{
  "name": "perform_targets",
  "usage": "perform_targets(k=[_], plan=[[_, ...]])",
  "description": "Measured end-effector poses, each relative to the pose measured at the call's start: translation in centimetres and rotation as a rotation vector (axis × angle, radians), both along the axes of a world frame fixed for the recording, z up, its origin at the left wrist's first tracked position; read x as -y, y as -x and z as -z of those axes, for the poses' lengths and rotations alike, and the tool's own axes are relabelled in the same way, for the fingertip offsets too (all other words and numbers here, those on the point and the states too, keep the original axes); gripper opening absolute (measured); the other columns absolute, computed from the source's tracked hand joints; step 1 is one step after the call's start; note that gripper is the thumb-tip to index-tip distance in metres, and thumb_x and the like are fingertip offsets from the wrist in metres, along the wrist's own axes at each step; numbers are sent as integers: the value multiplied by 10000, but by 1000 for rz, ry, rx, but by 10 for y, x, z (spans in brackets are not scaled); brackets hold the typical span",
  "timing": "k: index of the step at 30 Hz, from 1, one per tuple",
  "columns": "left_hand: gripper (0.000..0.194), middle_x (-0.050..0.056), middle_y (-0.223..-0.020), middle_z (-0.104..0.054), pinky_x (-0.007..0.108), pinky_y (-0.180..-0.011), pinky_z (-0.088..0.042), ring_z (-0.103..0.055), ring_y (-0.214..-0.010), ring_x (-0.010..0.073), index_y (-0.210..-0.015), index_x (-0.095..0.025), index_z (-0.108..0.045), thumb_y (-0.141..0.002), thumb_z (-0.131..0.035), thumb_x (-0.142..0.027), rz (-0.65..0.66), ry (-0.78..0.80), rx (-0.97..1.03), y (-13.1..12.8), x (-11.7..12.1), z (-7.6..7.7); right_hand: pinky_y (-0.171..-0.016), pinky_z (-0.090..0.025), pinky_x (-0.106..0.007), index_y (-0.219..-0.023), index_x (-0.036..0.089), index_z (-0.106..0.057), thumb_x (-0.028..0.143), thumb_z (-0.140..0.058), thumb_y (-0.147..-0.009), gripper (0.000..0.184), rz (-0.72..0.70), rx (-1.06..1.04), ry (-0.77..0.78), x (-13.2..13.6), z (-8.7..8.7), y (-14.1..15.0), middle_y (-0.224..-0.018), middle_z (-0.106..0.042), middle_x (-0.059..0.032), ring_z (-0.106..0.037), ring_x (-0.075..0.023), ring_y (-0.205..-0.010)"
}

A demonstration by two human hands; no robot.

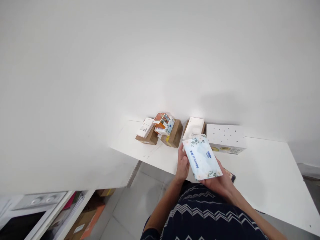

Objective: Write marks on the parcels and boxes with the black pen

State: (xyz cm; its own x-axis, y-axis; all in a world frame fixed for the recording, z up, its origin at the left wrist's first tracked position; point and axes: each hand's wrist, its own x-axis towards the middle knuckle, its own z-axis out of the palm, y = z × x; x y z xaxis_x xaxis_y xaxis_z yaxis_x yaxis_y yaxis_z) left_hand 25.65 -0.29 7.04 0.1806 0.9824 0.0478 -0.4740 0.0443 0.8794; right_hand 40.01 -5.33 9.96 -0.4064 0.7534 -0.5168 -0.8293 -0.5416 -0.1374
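A light blue tissue pack [202,158] printed with flowers and "Manhua" is held tilted in front of my body, above the front of the white table. My left hand [183,165] grips its left edge, thumb bent against the side. Under the lower right corner, my right hand [220,182] is wrapped round the pack, most of its fingers hidden behind it. Just beyond the pack lies a white box [195,127] on top of a brown carton. Partly covered by my right hand, a dark-edged flat item [230,175] rests on the table; its kind cannot be made out.
Along the wall on the white table [271,176] stand a large white box [225,135], a brown carton [177,133] carrying a flowered pack and a small orange box [162,120], and another brown carton [150,137] under a white box [145,127]. Shelving [80,210] is at lower left.
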Motion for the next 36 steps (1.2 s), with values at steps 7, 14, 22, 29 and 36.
perform_targets(k=[7, 14, 22, 29, 36], plan=[[930, 128, -1366, -530, 443, -955, -482, -514, -1234, 333, -1392, -265, -345, -610, -778, -522, -85, 184, -98, 7, 10, -18, -812, -525, -439, -1115, 227, -647, 546, -441, -896, 439, -89, 57, -32, 0, 0, 11, -1074, -733, -96, -664, -274, -989], [695, 97, -1175, -644, 423, -891, -507, -615, -1072, 302, -1255, -229, -453, -641, -748, -372, -182, 260, -48, 7, 11, -23, -826, -506, -388, -1219, 202, -577, 511, -443, -911, 456, -118, 47, -104, 2, 4, 13, -1111, -714, -109, -678, -232, -916], [527, 79, -1255, -592, 369, -915, -469, -563, -1148, 252, -1240, -242, -474, -803, -560, -522, -276, 189, -80, 17, -1, -19, -720, -513, -337, -1220, 185, -550, 589, -387, -906, 536, -224, 25, -176, 2, 13, 10, -975, -731, -125, -701, -215, -750], [231, -15, -758, -571, 244, -657, -445, -563, -738, 143, -777, -213, -517, -790, -608, -425, -303, 320, -143, 42, -13, 1, -653, -514, -320, -1215, 202, -548, 670, -312, -892, 616, -330, 180, -228, 5, 14, 11, -993, -724, -121, -708, -217, -716], [293, 53, -954, -622, 318, -796, -473, -587, -905, 199, -981, -203, -600, -806, -540, -431, -275, 320, -227, 40, -15, 12, -603, -465, -327, -704, 191, -619, 737, -346, -836, 624, -180, 779, -353, 6, 21, 9, -598, -636, -67, -586, -204, -594]])
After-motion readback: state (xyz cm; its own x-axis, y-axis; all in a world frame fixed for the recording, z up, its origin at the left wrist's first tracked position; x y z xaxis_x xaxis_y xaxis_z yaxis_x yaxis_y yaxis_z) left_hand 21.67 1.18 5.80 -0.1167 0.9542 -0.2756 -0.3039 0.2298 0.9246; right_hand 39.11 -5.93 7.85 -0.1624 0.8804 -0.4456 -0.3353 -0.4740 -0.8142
